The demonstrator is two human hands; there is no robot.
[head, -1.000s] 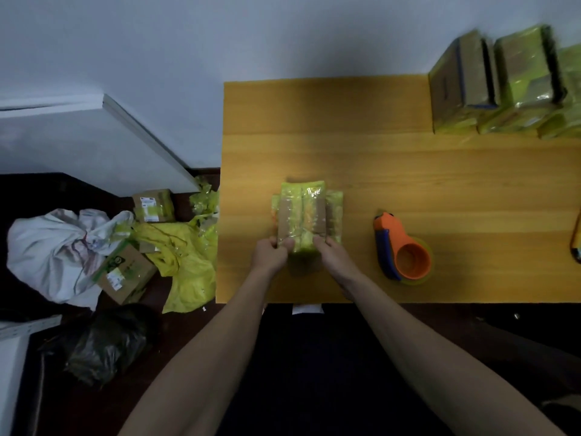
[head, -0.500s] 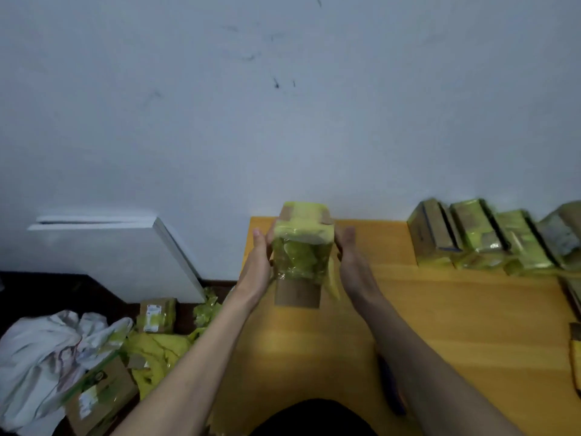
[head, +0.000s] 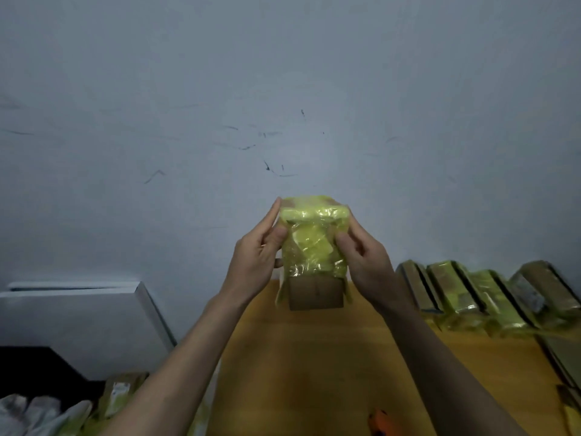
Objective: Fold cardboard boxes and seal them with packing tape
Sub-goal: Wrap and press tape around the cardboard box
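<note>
A small cardboard box [head: 314, 256] wrapped in yellow-green packing tape is held upright in the air above the far part of the wooden table [head: 308, 366]. My left hand [head: 256, 256] holds its left side with the thumb on the front face. My right hand [head: 364, 262] grips its right side, thumb pressed on the taped front. The bare brown cardboard shows at the box's lower end. An orange tape dispenser [head: 379, 418] peeks out at the bottom edge between my forearms.
A row of several taped boxes [head: 478, 294] lies at the table's right against the grey wall. A white panel [head: 78, 319] leans at the left. Small boxes [head: 121, 391] and crumpled white cloth [head: 31, 413] sit on the floor at lower left.
Both hands lifted the taped box from the table's near edge up in front of the wall. The view tilted upward, and the thumbs have come onto the front face.
</note>
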